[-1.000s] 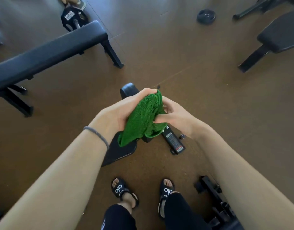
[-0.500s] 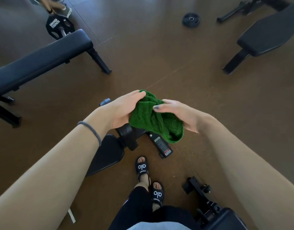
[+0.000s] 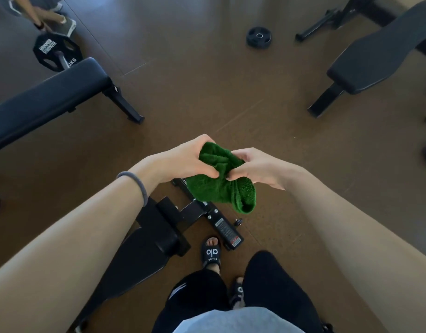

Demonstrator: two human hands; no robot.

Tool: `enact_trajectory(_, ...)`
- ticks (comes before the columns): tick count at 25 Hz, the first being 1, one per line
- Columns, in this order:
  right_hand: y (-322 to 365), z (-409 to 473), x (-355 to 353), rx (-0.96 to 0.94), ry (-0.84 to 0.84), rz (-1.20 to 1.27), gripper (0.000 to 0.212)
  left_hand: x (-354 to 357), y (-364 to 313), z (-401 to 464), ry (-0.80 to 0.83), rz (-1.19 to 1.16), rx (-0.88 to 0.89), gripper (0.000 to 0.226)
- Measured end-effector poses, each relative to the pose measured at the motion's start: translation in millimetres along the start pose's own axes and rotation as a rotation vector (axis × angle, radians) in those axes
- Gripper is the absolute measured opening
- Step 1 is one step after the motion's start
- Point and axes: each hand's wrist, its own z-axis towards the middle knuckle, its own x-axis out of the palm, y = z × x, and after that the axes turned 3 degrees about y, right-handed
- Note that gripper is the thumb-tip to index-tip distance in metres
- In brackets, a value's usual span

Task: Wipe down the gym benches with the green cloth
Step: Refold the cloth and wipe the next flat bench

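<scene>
I hold a bunched green cloth (image 3: 221, 186) in mid-air in front of me. My left hand (image 3: 183, 159) grips its left side and my right hand (image 3: 257, 167) pinches its right side, with a folded end hanging below. A black flat bench (image 3: 50, 97) stands at the left. Another black bench (image 3: 380, 51) stands at the upper right. Directly below my arms is the pad of a third black bench (image 3: 135, 258) with its metal foot (image 3: 221, 224).
A weight plate (image 3: 259, 36) lies on the brown floor at the top. A barbell plate (image 3: 55, 52) rests behind the left bench, with another person's feet beside it. My sandalled feet (image 3: 212, 254) stand next to the near bench's foot.
Both hands have shifted their grip and bunched the cloth tighter between them. The view has moved forward, and my feet have stepped closer to the near bench's foot.
</scene>
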Motion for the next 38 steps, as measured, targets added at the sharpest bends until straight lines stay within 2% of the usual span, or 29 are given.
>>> enact_trajectory(4,20.7,22.8,-47.4,0.012,-0.044,-0.229,0.037,-29.7,-20.5,34.3,-0.045,0.216,0.071,0.020)
enact_trajectory(10,30.6,73.0,-128.0,-0.038,-0.046,-0.399,0.031,-63.9,-56.4,104.6,-0.129,0.344,0.088,0.015)
enact_trajectory(14,42.0,111.2,-194.5,-0.110,0.056,-0.429,0.047,-84.8,-102.6,156.9,-0.197,0.401,0.100,0.015)
enact_trajectory(18,64.9,143.0,-257.0,-0.179,0.166,-0.595,0.040,-100.5,-132.0,193.9,-0.209,0.405,0.029,0.018)
enact_trajectory(21,92.7,172.4,-289.6,-0.197,0.227,-0.679,0.043,-121.5,-139.6,210.7,-0.297,0.335,-0.005,0.012)
enact_trajectory(23,113.5,197.3,-299.3,-0.197,0.256,-0.713,0.043,-142.9,-134.9,216.4,-0.345,0.302,-0.034,0.013)
enact_trajectory(25,136.8,228.1,-300.0,-0.220,0.294,-0.781,0.036,-164.6,-124.1,222.3,-0.357,0.336,-0.072,0.018)
enact_trajectory(28,168.8,277.6,-290.2,-0.287,0.334,-0.926,0.023,-194.7,-107.0,233.5,-0.356,0.410,-0.144,0.012)
enact_trajectory(31,197.3,343.5,-282.5,-0.343,0.373,-1.097,0.019,-241.9,-80.7,251.0,-0.382,0.435,-0.228,0.027)
enact_trajectory(34,229.5,422.5,-276.2,-0.351,0.408,-1.175,0.022,-308.2,-45.2,272.3,-0.394,0.397,-0.287,0.024)
enact_trajectory(38,285.3,504.1,-264.1,-0.356,0.471,-1.250,0.006,-391.3,-20.4,283.1,-0.419,0.350,-0.338,0.011)
